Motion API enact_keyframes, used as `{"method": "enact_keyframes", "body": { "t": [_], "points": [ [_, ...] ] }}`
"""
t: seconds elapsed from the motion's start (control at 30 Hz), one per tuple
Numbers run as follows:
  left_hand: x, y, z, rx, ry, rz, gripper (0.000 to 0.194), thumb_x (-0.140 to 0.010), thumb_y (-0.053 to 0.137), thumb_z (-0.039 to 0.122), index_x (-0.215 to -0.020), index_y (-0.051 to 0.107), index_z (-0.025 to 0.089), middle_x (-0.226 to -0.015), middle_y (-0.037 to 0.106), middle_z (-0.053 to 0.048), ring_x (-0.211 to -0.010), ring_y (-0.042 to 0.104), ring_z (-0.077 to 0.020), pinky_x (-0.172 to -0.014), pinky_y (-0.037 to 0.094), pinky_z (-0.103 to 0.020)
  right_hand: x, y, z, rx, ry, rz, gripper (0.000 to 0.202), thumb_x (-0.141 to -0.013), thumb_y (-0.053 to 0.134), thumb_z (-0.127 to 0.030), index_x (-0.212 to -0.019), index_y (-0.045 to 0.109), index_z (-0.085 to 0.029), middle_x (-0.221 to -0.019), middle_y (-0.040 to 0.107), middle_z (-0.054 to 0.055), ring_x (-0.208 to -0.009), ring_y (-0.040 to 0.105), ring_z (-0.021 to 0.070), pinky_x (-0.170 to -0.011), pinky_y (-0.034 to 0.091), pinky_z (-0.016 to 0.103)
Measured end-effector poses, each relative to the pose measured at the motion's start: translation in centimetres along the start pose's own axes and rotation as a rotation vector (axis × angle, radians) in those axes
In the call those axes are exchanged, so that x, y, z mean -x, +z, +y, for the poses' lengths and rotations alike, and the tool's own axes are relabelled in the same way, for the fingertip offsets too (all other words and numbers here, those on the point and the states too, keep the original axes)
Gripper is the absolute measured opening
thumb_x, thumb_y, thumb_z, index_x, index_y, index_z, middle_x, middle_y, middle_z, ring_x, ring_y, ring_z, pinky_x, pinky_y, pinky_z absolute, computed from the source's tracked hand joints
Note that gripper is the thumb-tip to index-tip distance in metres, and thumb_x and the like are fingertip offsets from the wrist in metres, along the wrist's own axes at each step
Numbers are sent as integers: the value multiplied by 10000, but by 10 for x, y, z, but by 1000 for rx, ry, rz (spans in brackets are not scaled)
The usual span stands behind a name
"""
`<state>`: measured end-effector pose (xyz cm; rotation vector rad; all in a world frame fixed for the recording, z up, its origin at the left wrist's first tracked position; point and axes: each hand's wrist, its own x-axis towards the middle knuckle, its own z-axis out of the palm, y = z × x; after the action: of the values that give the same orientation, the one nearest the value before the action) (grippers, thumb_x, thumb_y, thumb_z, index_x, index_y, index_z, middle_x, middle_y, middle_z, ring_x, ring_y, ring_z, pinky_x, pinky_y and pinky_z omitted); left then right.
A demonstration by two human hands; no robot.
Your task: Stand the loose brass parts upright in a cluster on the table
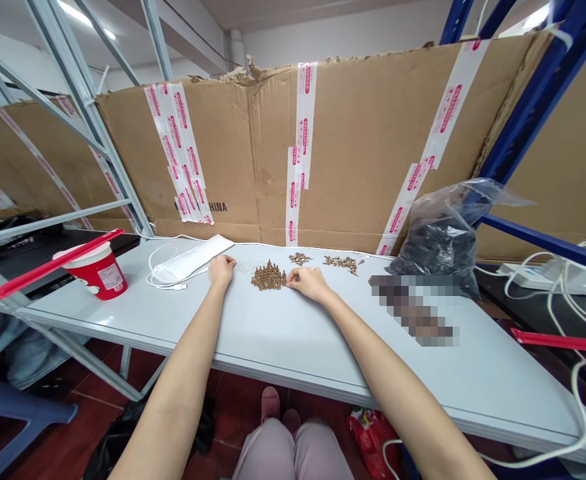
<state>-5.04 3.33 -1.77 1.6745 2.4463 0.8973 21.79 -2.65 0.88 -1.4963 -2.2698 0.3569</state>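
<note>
Several small brass-coloured pieces stand upright, packed together in a cluster [267, 277] on the white table. My right hand [309, 283] is at the cluster's right edge, thumb and fingertips pinched around a small brass-coloured piece. To the left, my left hand [221, 270] rests on the table with its fingers curled together; whatever may be between them is too small to make out. Tiny clear pieces [245, 267] lie scattered between that hand and the cluster. Behind my right hand are two loose groups of similar brass-coloured pieces, a smaller one [300, 258] and a wider one [341, 264].
A white power strip [195, 259] with a coiled cable lies left of my hands. A red cup [97, 272] stands near the table's left end. At right sits a clear bag of black material [437, 247]. A tall cardboard panel [363, 147] closes off the back.
</note>
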Motion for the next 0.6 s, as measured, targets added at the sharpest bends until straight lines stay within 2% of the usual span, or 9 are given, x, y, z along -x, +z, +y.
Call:
{"method": "enact_keyframes", "body": {
  "t": [0.23, 0.3, 0.43, 0.5, 0.6],
  "points": [
    [-1, 2, 1, -12, 26, -3, 152, -756, 550, 267, -828, 676, 222, -908, 671, -71, -890, 588, -227, -729, 420, -297, -5, -3, 17, -99, -31, -71, 128, -751, 569, -321, -792, 674, -262, -803, 677, -25, -767, 586, 141, -697, 362, 245],
    [-2, 3, 1, -7, 35, 3, 151, -755, 544, 251, -843, 664, 222, -909, 668, -63, -908, 582, -222, -741, 419, -293, -7, -3, 27, -80, -7, -16, 143, -764, 549, -312, -822, 667, -254, -869, 669, -7, -823, 573, 157, -717, 371, 256],
    [-1, 3, 2, 16, 54, 22, 190, -761, 528, 236, -928, 619, 222, -907, 658, -56, -944, 568, -220, -762, 415, -293, -7, 1, 45, 103, 85, 199, 201, -793, 500, -269, -947, 626, -238, -1076, 596, 57, -1045, 465, 232, -848, 347, 359],
    [-1, 3, 3, 19, 60, 25, 201, -775, 512, 242, -955, 598, 223, -905, 653, -59, -949, 565, -221, -766, 414, -299, -7, 3, 49, 168, 109, 241, 264, -810, 469, -262, -1048, 580, -231, -1147, 553, 84, -1094, 419, 252, -877, 334, 408],
    [1, 2, 4, 23, 74, 24, 195, -794, 490, 259, -964, 581, 227, -899, 650, -61, -954, 560, -231, -762, 413, -310, -8, 7, 49, 220, 58, 244, 351, -828, 428, -242, -1172, 495, -229, -1249, 490, 96, -1138, 387, 252, -889, 337, 428]
  ]
}}
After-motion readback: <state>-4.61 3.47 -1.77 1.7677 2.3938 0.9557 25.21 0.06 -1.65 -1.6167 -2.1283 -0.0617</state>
